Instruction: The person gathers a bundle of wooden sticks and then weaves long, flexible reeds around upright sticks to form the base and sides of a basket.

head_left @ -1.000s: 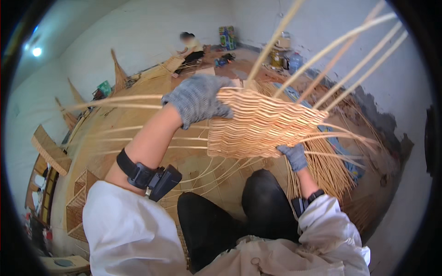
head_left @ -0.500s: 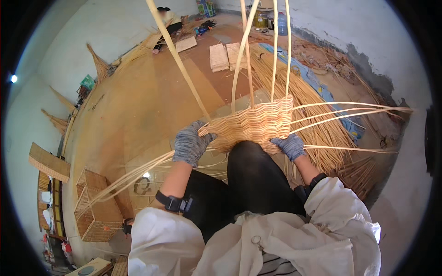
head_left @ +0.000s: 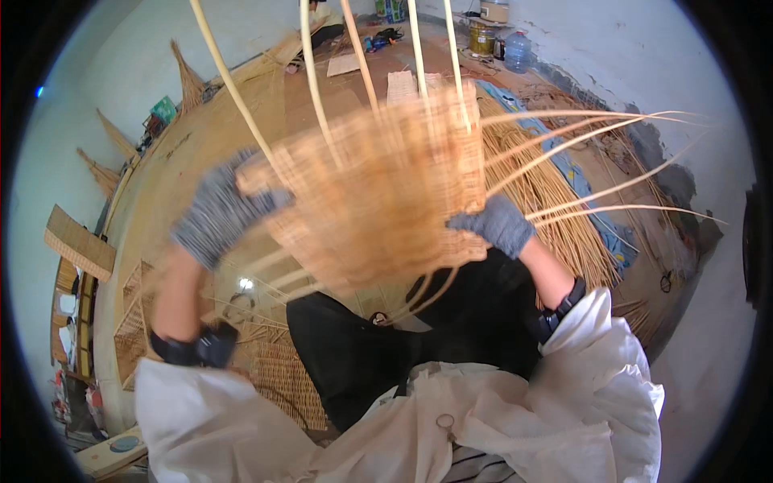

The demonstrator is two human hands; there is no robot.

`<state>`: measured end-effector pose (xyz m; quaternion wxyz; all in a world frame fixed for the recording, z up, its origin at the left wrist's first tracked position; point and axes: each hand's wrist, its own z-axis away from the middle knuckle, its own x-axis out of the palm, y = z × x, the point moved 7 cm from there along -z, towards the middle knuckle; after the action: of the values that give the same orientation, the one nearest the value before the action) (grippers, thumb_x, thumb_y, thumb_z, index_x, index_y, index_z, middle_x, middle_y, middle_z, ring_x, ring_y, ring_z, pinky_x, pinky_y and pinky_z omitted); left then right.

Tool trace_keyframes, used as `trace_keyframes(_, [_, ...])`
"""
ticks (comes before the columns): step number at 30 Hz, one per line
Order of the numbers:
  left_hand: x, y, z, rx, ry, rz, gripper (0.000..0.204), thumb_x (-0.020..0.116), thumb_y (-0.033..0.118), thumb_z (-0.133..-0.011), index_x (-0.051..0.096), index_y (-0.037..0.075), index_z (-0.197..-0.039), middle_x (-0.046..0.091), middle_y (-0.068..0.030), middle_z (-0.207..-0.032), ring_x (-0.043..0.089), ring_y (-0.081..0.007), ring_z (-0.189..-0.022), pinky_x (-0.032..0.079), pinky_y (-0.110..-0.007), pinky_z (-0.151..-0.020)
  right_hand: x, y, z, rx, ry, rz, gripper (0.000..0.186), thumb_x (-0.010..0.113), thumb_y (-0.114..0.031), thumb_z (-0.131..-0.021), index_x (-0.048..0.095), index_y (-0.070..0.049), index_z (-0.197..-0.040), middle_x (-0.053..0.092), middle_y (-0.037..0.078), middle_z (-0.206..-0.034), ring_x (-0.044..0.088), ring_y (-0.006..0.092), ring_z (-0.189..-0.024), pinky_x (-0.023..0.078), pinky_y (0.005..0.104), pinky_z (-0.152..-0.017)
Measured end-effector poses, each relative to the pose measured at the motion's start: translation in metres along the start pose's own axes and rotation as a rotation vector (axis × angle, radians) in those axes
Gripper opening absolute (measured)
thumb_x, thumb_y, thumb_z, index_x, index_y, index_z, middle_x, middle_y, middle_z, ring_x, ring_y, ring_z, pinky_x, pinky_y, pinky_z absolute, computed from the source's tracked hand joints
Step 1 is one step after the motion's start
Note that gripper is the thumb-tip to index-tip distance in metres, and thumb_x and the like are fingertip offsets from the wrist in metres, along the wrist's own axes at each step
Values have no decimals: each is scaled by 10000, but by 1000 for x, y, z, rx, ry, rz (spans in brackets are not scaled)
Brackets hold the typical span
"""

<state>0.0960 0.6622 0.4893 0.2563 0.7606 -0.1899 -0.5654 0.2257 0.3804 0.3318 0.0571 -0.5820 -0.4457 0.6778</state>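
Note:
A tan woven panel [head_left: 370, 201], blurred by motion, is held up in front of me over my black-clad legs, with long loose canes sticking out from its top, right side and bottom. My left hand [head_left: 225, 205], in a grey knitted glove, grips the panel’s left edge, thumb over its face. My right hand [head_left: 495, 225], gloved alike, holds the lower right edge, thumb across the weave. Both hands’ other fingers are partly hidden.
A heap of canes [head_left: 555, 233] lies on blue sheeting at right. Another person [head_left: 326, 32] is at the far wall. Woven crates [head_left: 129, 322] stand at left, a flat woven piece [head_left: 286, 378] lies beside my legs, and a water jug [head_left: 517, 52] stands far back.
The panel has swung round and, since half a second ago, risen off my leg to face me more broadly. My left hand has moved left and up, my right hand slightly up.

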Motion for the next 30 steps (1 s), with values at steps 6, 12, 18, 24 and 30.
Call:
trace_keyframes(6, [138,-84,47,-151,-50,73,597,741,310,-633,495,15,-1089,616,-98,-910,586,-196,-823,476,-319,-762,96,112,11,163,-307,267,668,557,-628,-658,597,-39,-973,607,180,-918,574,302,-887,444,350,-777])
trace_keyframes(12, [154,-130,34,-228,-141,223,521,733,296,-644,509,43,-1040,614,-137,-907,595,-255,-865,474,-317,-747,34,45,25,213,-169,432,606,592,-529,-679,560,-40,-1034,587,190,-978,561,317,-918,435,356,-810])
trace_keyframes(18, [133,-101,44,-151,-110,104,501,748,235,-639,509,45,-1036,616,-132,-911,598,-229,-859,474,-305,-750,-53,-59,-13,-377,304,120,515,742,-344,-610,582,-20,-977,593,147,-939,551,267,-942,428,325,-824])
trace_keyframes(24, [124,-93,48,-191,-33,70,517,713,294,-666,495,83,-1085,605,-162,-931,583,-273,-895,472,-325,-748,-9,-33,-30,-75,229,37,426,810,-250,-536,600,-19,-825,604,55,-701,553,140,-661,461,268,-641])
trace_keyframes(30, [124,-104,21,-227,-85,-96,529,720,328,-654,510,74,-1068,593,-146,-981,575,-244,-921,465,-324,-774,-12,-11,-43,44,214,-30,510,779,-353,-553,565,1,-851,604,152,-768,577,268,-710,467,326,-665])
